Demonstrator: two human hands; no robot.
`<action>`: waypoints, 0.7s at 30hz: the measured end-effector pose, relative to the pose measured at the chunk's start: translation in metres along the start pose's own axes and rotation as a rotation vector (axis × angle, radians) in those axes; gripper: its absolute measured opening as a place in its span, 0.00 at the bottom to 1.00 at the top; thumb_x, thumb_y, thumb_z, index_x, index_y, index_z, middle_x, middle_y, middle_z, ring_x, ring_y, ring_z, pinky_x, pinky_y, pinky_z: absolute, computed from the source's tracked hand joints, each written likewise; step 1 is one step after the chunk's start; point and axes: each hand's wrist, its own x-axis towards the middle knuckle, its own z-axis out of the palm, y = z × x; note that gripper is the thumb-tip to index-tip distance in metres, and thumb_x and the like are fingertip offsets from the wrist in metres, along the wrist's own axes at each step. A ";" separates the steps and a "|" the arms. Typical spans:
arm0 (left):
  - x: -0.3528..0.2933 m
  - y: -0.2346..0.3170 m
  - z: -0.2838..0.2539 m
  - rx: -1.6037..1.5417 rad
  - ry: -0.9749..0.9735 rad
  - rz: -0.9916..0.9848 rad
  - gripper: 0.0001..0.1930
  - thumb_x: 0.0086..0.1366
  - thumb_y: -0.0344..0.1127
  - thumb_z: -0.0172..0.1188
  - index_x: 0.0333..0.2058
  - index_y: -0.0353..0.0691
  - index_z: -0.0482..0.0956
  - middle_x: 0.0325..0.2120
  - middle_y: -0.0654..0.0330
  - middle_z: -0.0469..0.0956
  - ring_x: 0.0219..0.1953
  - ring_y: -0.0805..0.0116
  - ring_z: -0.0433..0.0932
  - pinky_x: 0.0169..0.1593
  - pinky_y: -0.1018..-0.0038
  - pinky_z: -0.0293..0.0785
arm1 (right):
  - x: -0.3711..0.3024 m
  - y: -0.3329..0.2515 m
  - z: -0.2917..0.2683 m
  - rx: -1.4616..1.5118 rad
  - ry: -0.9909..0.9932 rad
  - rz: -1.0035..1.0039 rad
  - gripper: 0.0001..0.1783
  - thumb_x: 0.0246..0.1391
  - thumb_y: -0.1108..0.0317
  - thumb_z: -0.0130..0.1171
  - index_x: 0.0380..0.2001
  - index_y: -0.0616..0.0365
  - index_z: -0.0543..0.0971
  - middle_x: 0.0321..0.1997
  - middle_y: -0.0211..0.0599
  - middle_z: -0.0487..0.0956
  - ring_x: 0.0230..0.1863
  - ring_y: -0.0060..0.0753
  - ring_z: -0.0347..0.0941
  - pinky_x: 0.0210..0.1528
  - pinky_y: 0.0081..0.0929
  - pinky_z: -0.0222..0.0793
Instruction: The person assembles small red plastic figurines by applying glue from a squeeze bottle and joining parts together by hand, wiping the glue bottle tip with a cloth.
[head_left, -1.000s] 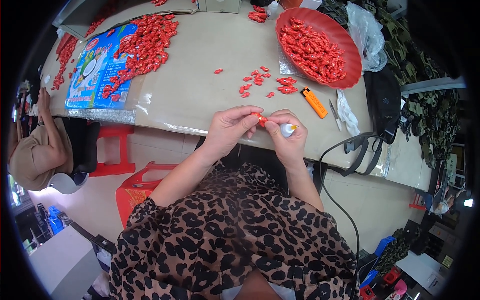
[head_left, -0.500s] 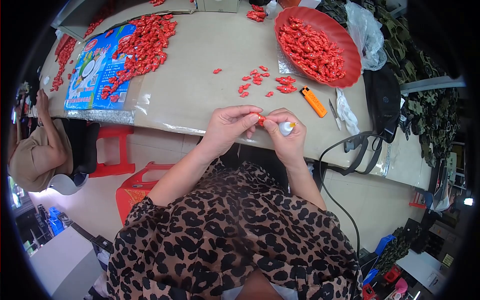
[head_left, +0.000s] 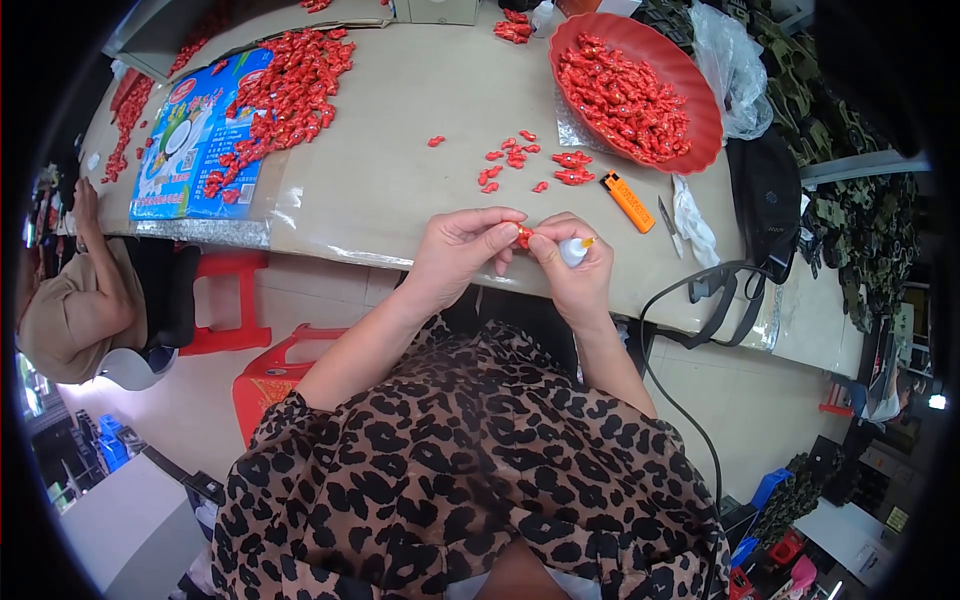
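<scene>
Close to the table's front edge, my left hand (head_left: 462,247) and my right hand (head_left: 575,265) meet over a small shiny red piece (head_left: 523,237). Thumbs and fingertips of both hands pinch it, covering much of its shape. A small white bottle with a yellowish tip (head_left: 575,251) is also tucked in my right hand, its tip pointing right. Beyond my hands, several loose red pieces (head_left: 515,157) are scattered, with a small red cluster (head_left: 573,168) to their right. An orange box cutter (head_left: 629,203) lies right of that cluster.
A scalloped red bowl (head_left: 712,120) full of red pieces stands at the back right. More red pieces (head_left: 300,90) are heaped on a blue printed sheet (head_left: 165,165). Tweezers (head_left: 670,225), a white crumpled wrapper (head_left: 692,220) and a black bag (head_left: 765,215) lie right. Another person (head_left: 85,310) sits left.
Both hands stay almost in place, still pinching the red piece. The white bottle in my right hand has tilted slightly, its tip a little higher.
</scene>
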 end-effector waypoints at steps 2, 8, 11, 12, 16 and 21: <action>0.000 0.000 0.000 -0.003 -0.005 0.003 0.10 0.56 0.29 0.52 0.37 0.33 0.73 0.22 0.63 0.72 0.22 0.79 0.68 0.26 0.85 0.66 | 0.000 0.001 0.000 -0.002 -0.005 -0.004 0.03 0.42 0.79 0.56 0.22 0.64 0.72 0.24 0.34 0.71 0.27 0.19 0.66 0.31 0.15 0.61; 0.000 0.001 0.002 -0.007 0.007 0.011 0.10 0.56 0.29 0.52 0.36 0.33 0.73 0.22 0.63 0.72 0.21 0.79 0.69 0.26 0.85 0.67 | -0.001 0.000 0.000 0.016 -0.003 0.006 0.03 0.42 0.79 0.56 0.22 0.64 0.72 0.24 0.33 0.71 0.27 0.19 0.66 0.31 0.15 0.61; 0.000 0.000 0.000 -0.017 -0.012 0.017 0.09 0.56 0.27 0.51 0.36 0.31 0.73 0.25 0.58 0.73 0.23 0.76 0.69 0.24 0.82 0.67 | -0.001 -0.001 -0.001 0.011 -0.010 -0.004 0.03 0.42 0.79 0.56 0.22 0.64 0.72 0.24 0.33 0.71 0.27 0.19 0.66 0.30 0.15 0.61; -0.001 0.000 0.001 -0.015 -0.008 0.017 0.09 0.55 0.27 0.51 0.36 0.31 0.73 0.25 0.58 0.73 0.23 0.76 0.69 0.24 0.82 0.68 | -0.001 -0.001 -0.001 0.012 -0.010 -0.005 0.03 0.42 0.79 0.56 0.22 0.64 0.72 0.24 0.33 0.71 0.27 0.19 0.66 0.30 0.15 0.61; -0.001 -0.001 0.001 -0.015 -0.001 0.014 0.09 0.55 0.26 0.52 0.35 0.31 0.73 0.25 0.57 0.74 0.22 0.75 0.70 0.24 0.81 0.69 | -0.002 0.001 -0.003 0.016 -0.018 -0.005 0.03 0.42 0.79 0.56 0.21 0.64 0.72 0.24 0.33 0.71 0.27 0.19 0.66 0.30 0.15 0.61; -0.001 -0.001 0.000 -0.002 -0.003 0.018 0.09 0.55 0.26 0.52 0.35 0.31 0.73 0.25 0.56 0.74 0.22 0.75 0.70 0.24 0.81 0.69 | -0.001 0.001 -0.003 0.028 -0.021 -0.007 0.03 0.41 0.78 0.56 0.21 0.64 0.72 0.24 0.34 0.71 0.27 0.20 0.66 0.30 0.16 0.61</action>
